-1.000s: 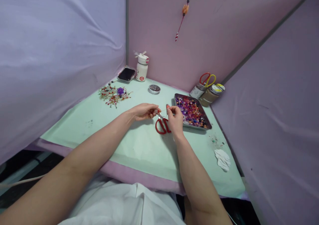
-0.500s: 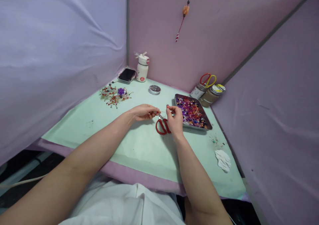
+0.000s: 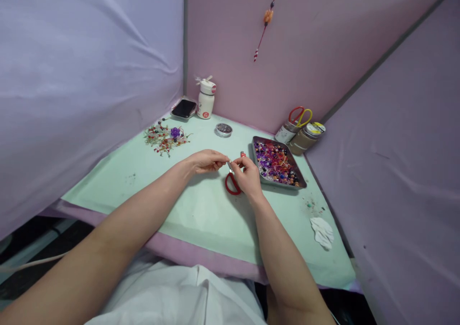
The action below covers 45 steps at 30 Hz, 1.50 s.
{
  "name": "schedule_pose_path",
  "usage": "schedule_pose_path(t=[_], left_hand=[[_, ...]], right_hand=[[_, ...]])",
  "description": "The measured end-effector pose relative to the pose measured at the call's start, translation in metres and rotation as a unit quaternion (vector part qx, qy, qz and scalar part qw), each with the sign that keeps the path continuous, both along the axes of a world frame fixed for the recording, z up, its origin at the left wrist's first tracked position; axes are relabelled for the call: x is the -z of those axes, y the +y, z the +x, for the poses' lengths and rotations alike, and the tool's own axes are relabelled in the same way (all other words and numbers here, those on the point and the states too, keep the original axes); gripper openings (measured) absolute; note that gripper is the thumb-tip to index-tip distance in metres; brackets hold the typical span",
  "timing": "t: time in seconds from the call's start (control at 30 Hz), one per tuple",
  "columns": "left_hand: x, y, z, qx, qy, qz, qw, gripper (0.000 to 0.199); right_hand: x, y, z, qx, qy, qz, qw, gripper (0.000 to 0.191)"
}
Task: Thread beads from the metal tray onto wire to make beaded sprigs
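My left hand (image 3: 210,161) is closed in a pinch near the middle of the green-covered table. Its fingertips meet those of my right hand (image 3: 247,174), also pinched. What they hold between them is too small to name. Red-handled scissors (image 3: 233,184) lie under the hands, one loop showing and the rest partly covered by my right hand. A small red item (image 3: 243,154) lies just behind my right hand. Right of that hand is a metal tray (image 3: 283,186) full of purple, red and dark beads.
Beaded pieces (image 3: 167,140) are heaped at the left. Behind stand a phone (image 3: 184,109), a white bottle (image 3: 206,99), a round tin (image 3: 224,130) and two jars (image 3: 304,138), one holding scissors. A white cloth item (image 3: 322,233) lies right. A beaded cord (image 3: 265,24) hangs at the back.
My right hand has moved left until its fingertips meet my left hand's. It now covers more of the scissors, and the small red item behind it shows apart from its fingers.
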<state>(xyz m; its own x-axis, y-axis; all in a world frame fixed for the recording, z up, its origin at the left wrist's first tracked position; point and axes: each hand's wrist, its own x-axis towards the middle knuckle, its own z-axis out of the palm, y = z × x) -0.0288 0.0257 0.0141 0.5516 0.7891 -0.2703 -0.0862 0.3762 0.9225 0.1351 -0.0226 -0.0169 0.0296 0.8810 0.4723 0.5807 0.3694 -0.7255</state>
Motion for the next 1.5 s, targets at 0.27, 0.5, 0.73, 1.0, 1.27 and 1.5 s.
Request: schedule_pose_path(t=[0.27, 0.5, 0.73, 1.0, 1.27, 1.5], left_hand=[[0.005, 0.003, 0.002, -0.036, -0.004, 0.008, 0.999, 0.024], [0.007, 0.008, 0.003, -0.104, -0.008, -0.002, 0.995, 0.020], [0.005, 0.003, 0.002, -0.114, 0.088, 0.074, 0.987, 0.015], [0.001, -0.005, 0.003, 0.008, 0.117, 0.247, 0.962, 0.021], [0.002, -0.004, 0.004, -0.007, 0.080, 0.298, 0.951, 0.021], [0.003, -0.005, 0.007, -0.040, 0.068, 0.313, 0.947, 0.017]], right_hand=[[-0.001, 0.000, -0.001, -0.003, 0.010, -0.019, 1.000, 0.016], [-0.002, -0.004, -0.003, -0.035, 0.031, -0.074, 0.996, 0.013], [-0.005, -0.004, 0.000, -0.017, -0.020, 0.014, 1.000, 0.015], [-0.006, 0.000, 0.005, -0.007, 0.061, -0.005, 0.998, 0.017], [-0.009, 0.000, 0.003, -0.078, 0.205, -0.158, 0.963, 0.021], [-0.012, -0.003, 0.003, -0.091, 0.228, -0.187, 0.951, 0.024]])
